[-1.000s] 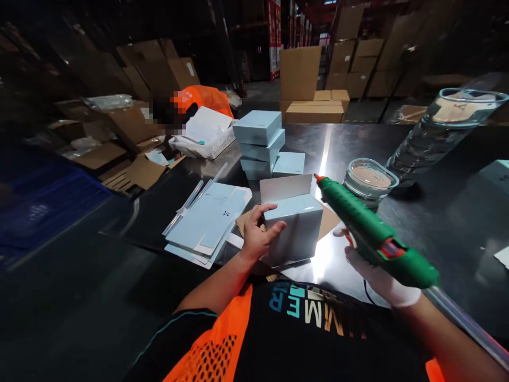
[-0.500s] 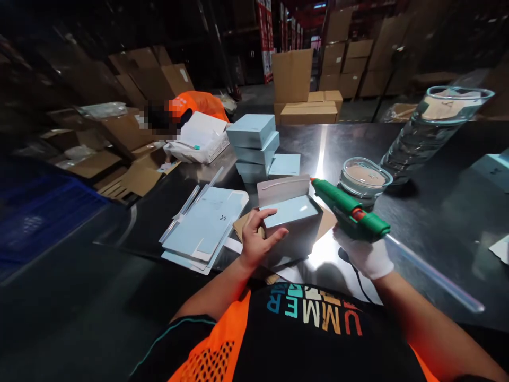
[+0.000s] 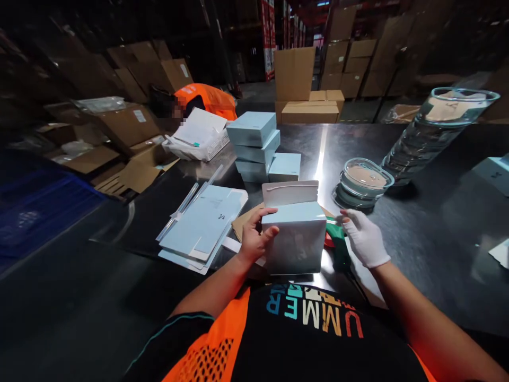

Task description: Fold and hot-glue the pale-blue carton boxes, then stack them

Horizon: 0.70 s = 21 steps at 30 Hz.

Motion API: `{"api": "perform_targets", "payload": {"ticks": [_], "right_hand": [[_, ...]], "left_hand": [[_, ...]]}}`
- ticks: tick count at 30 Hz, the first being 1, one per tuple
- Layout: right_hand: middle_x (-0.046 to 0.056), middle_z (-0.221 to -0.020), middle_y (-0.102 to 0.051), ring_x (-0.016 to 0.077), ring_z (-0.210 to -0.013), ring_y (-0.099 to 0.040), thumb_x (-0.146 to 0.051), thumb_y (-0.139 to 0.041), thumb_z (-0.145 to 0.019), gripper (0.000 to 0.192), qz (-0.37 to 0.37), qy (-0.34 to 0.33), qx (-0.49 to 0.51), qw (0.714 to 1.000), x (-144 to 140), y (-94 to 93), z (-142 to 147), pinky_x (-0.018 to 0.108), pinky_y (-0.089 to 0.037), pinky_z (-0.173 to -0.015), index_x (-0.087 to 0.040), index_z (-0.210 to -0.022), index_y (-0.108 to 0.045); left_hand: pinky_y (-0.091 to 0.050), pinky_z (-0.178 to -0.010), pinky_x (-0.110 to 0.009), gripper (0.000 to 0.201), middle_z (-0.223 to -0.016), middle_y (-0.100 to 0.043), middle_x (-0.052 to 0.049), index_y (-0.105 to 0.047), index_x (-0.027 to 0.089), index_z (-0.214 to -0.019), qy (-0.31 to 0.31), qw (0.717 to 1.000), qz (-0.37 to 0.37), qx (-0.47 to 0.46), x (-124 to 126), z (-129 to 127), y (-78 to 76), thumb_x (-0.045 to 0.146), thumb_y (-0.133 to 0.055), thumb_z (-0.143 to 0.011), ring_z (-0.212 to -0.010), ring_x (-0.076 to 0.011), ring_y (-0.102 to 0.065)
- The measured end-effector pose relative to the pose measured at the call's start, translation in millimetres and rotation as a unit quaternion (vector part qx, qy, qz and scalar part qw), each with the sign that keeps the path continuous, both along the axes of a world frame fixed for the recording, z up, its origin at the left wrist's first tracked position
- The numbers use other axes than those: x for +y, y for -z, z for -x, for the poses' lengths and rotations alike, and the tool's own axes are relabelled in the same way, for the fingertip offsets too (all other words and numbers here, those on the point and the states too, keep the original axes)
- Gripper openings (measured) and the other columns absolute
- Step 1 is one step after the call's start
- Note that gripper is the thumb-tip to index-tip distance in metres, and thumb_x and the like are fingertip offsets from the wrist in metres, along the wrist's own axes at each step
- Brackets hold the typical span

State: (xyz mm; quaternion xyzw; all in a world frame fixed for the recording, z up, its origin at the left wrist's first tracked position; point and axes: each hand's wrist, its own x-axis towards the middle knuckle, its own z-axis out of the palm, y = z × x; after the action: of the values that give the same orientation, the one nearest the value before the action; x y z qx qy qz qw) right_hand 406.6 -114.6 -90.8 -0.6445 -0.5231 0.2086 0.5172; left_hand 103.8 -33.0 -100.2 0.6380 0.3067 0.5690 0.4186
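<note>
My left hand (image 3: pixel 256 236), bare, grips the left side of a pale blue carton (image 3: pixel 294 241), thumb on the near face and fingers at the top edge. At the carton's far side a flap (image 3: pixel 292 192) stands up, with a line of glue along it. My right hand (image 3: pixel 365 237) wears a white glove with bare fingertips. It is off to the right of the carton, fingers loosely bent and apart, with nothing seen in it. Just beside it a green glue gun (image 3: pixel 339 244) lies on the table, partly hidden behind the carton.
Flat pale blue cartons (image 3: pixel 210 220) lie left, with clear glue sticks (image 3: pixel 185 204). Closed boxes (image 3: pixel 252 130) are stacked behind. Glass bowls (image 3: pixel 366 178) and a leaning stack of glasses (image 3: pixel 427 132) stand right. Beyond a white basket (image 3: pixel 204 151), a person in orange (image 3: pixel 209 101) bends down.
The glue gun has gone from my right hand to the table beside the carton. My right hand has drawn away from it. The carton has turned slightly in my left hand.
</note>
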Motion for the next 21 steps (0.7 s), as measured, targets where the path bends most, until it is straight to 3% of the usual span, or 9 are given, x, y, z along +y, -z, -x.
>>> {"api": "perform_targets", "payload": {"ticks": [2,3,6,9,11,13,16,19,21], "right_hand": [[0.016,-0.141,-0.078,0.0382,-0.130,-0.075,-0.086,-0.072,-0.088,0.082,-0.019,-0.063,0.061,0.996,7,-17.0,21,0.056,-0.061,-0.112,-0.024,-0.141,-0.070],[0.016,-0.145,-0.076,0.0382,-0.133,-0.073,-0.087,-0.075,-0.085,0.088,-0.020,-0.099,0.081,0.991,11,-24.9,30,0.056,-0.061,-0.113,-0.024,-0.146,-0.067],[0.016,-0.136,-0.079,0.0401,-0.126,-0.075,-0.084,-0.084,-0.080,0.089,-0.006,-0.177,0.072,0.982,19,-37.4,41,0.056,-0.063,-0.109,-0.020,-0.140,-0.070],[0.016,-0.140,-0.078,0.0406,-0.130,-0.075,-0.071,-0.095,-0.076,0.080,-0.063,-0.231,0.013,0.971,14,-29.9,29,0.055,-0.063,-0.111,-0.022,-0.136,-0.074],[0.014,-0.152,-0.073,0.0373,-0.141,-0.071,-0.052,-0.097,-0.084,0.060,-0.134,-0.260,-0.037,0.955,5,-20.8,20,0.053,-0.060,-0.118,-0.028,-0.135,-0.075],[0.011,-0.165,-0.065,0.0316,-0.152,-0.065,-0.030,-0.086,-0.097,0.043,-0.182,-0.287,-0.083,0.937,-4,-15.2,16,0.052,-0.056,-0.123,-0.034,-0.139,-0.075],[0.006,-0.169,-0.061,0.0250,-0.155,-0.061,-0.011,-0.071,-0.104,0.059,-0.206,-0.319,-0.123,0.917,-15,-14.2,19,0.048,-0.055,-0.126,-0.044,-0.152,-0.069],[0.001,-0.167,-0.062,0.0245,-0.154,-0.062,-0.008,-0.068,-0.103,0.065,-0.213,-0.316,-0.127,0.916,-19,-8.6,27,0.050,-0.054,-0.127,-0.050,-0.153,-0.067],[0.004,-0.173,-0.056,0.0302,-0.157,-0.059,-0.018,-0.076,-0.098,0.065,-0.183,-0.270,-0.107,0.939,-20,3.1,35,0.056,-0.051,-0.129,-0.046,-0.156,-0.065]], "left_hand": [[-0.062,-0.089,-0.037,0.073,-0.106,-0.082,-0.011,-0.083,0.019,-0.113,0.031,0.999,-0.035,0.023,-1,-5,-0.1,0.085,-0.085,-0.078,-0.100,-0.0286,-0.078],[-0.062,-0.092,-0.038,0.072,-0.106,-0.082,-0.011,-0.083,0.020,-0.113,0.047,0.997,-0.048,0.034,-1,-8,0.9,0.084,-0.084,-0.081,-0.102,-0.0291,-0.078],[-0.060,-0.105,-0.043,0.064,-0.119,-0.079,-0.014,-0.081,0.020,-0.112,0.064,0.993,-0.083,0.048,1,-15,8.1,0.080,-0.081,-0.087,-0.118,-0.0323,-0.076],[-0.059,-0.112,-0.046,0.060,-0.134,-0.074,-0.014,-0.073,0.024,-0.121,0.044,0.988,-0.142,-0.032,9,-19,14.8,0.069,-0.090,-0.086,-0.133,-0.0322,-0.072],[-0.060,-0.112,-0.045,0.063,-0.127,-0.075,-0.010,-0.069,0.029,-0.133,0.060,0.976,-0.194,-0.076,16,-19,13.2,0.060,-0.095,-0.085,-0.129,-0.0283,-0.075],[-0.061,-0.113,-0.046,0.054,-0.121,-0.077,-0.008,-0.074,0.032,-0.136,0.111,0.961,-0.250,-0.048,21,-15,5.7,0.052,-0.093,-0.090,-0.126,-0.0272,-0.075],[-0.061,-0.117,-0.052,0.031,-0.124,-0.080,-0.011,-0.083,0.031,-0.130,0.193,0.927,-0.320,0.030,24,-7,-8.4,0.042,-0.082,-0.102,-0.135,-0.0312,-0.072],[-0.063,-0.115,-0.054,0.037,-0.123,-0.085,-0.011,-0.079,0.031,-0.141,0.207,0.912,-0.353,0.041,21,-2,-13.1,0.032,-0.078,-0.105,-0.139,-0.0321,-0.072],[-0.061,-0.117,-0.055,0.043,-0.128,-0.085,-0.011,-0.076,0.033,-0.147,0.191,0.915,-0.354,0.046,18,1,-9.7,0.034,-0.079,-0.104,-0.144,-0.0329,-0.070]]}}
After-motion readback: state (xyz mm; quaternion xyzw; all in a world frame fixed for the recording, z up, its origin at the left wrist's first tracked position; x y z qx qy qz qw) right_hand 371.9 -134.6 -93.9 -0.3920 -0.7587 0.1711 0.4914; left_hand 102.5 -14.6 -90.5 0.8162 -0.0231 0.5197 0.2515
